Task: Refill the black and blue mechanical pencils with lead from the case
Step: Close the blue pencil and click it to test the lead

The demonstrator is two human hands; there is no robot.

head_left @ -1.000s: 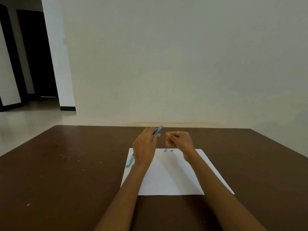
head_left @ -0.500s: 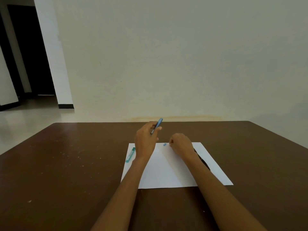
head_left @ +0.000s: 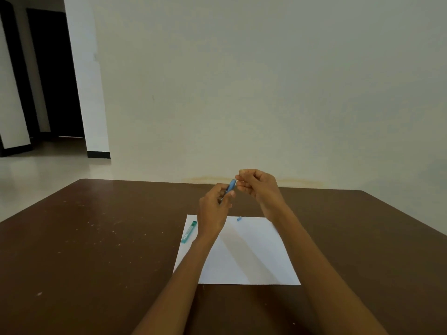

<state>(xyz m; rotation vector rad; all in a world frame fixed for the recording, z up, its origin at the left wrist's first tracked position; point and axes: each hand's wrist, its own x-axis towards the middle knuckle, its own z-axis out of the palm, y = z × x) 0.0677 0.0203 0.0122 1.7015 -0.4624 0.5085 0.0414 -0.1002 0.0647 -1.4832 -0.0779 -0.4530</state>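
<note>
Currently your left hand (head_left: pixel 214 211) clamps the light, slippery blue pencil (head_left: pixel 231 185) mid-barrel; right hand (head_left: pixel 257 187) fingers pinch together at its top, contents hidden.

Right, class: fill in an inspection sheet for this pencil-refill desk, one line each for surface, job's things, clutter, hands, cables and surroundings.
Surface: brown table, pale specks on its left part; white paper sheet lies in the middle.
Job's things: blue pencil held up above the table; teal lead case lies on the sheet's left edge; small blue piece lies near the sheet's far edge; black pencil not seen.
Clutter: nothing seen.
Hands: left hand grips the blue pencil; right hand is pinched at its upper end, what it holds too small to tell.
Cables: nothing seen.
Surroundings: plain pale wall; dark doorway at left.
</note>
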